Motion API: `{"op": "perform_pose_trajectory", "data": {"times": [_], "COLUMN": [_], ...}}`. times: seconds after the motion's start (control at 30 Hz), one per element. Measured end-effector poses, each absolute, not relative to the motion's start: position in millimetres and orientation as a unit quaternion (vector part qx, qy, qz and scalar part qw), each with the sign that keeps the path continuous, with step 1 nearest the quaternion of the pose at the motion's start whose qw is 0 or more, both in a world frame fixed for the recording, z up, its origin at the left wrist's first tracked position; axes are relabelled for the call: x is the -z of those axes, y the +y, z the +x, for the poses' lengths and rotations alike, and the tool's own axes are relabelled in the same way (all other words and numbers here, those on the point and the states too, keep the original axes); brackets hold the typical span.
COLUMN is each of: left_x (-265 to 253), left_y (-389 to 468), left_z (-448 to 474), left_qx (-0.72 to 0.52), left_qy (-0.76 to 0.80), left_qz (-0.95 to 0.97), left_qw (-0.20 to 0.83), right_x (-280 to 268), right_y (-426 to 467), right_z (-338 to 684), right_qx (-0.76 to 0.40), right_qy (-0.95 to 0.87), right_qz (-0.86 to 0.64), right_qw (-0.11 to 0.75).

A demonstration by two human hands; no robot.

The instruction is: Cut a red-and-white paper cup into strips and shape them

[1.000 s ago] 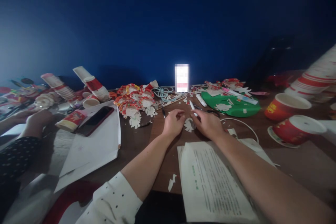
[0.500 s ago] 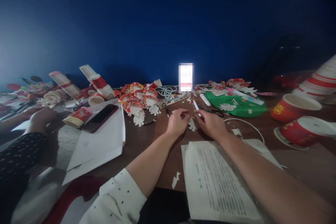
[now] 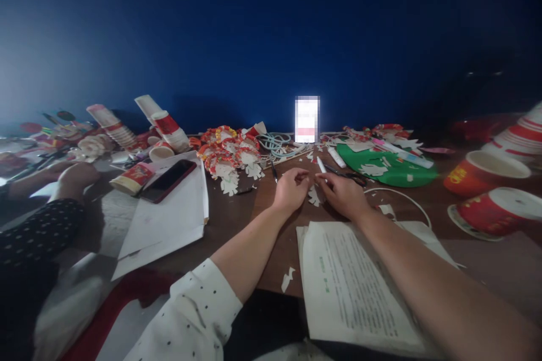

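My left hand [image 3: 291, 189] is over the brown table, its fingers curled and thumb and fingertips close together; what they hold, if anything, I cannot make out. Facing it from the right, my right hand [image 3: 344, 194] is closed around a slim white pen [image 3: 320, 165] that sticks up past the fingers. A jagged white paper cutout [image 3: 314, 196] lies between the two hands, nearest the left fingertips. Just beyond the right hand are dark-handled scissors [image 3: 359, 179] and a white tube [image 3: 336, 157]. A dark pen [image 3: 274, 171] rests behind my left hand.
Printed sheets [image 3: 351, 287] lie before me. Red paper crafts [image 3: 228, 152] pile up at the back, beside cords. A green sheet [image 3: 392, 166] and red paper cups [image 3: 485, 172] stand right. Left are a phone [image 3: 169, 180], cup stacks and another person's hand [image 3: 74, 180].
The whole view has shifted slightly, so things appear a little further right and up. Both hands keep nearly the same place and grip.
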State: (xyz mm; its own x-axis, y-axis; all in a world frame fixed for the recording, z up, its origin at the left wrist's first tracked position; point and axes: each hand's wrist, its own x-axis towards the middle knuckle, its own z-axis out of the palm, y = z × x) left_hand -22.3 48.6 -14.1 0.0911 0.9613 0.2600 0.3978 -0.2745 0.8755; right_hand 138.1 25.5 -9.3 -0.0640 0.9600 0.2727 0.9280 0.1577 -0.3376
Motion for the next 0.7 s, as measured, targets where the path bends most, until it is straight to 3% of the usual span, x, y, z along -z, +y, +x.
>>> {"op": "perform_pose_trajectory", "data": {"times": [0.27,0.7], "left_x": [0,14], "left_y": [52,54], "left_z": [-27,-28], "left_qx": [-0.501,-0.47], "left_qy": [0.551,0.571], "left_qz": [0.572,0.587], "left_qw": [0.343,0.329], "right_x": [11,11], "right_y": [28,28], "right_z": [139,142], "right_qx": [-0.029,-0.064], "right_qy": [-0.721,-0.727], "right_qz": [-0.66,-0.644], "right_qw": [0.209,0.23]}}
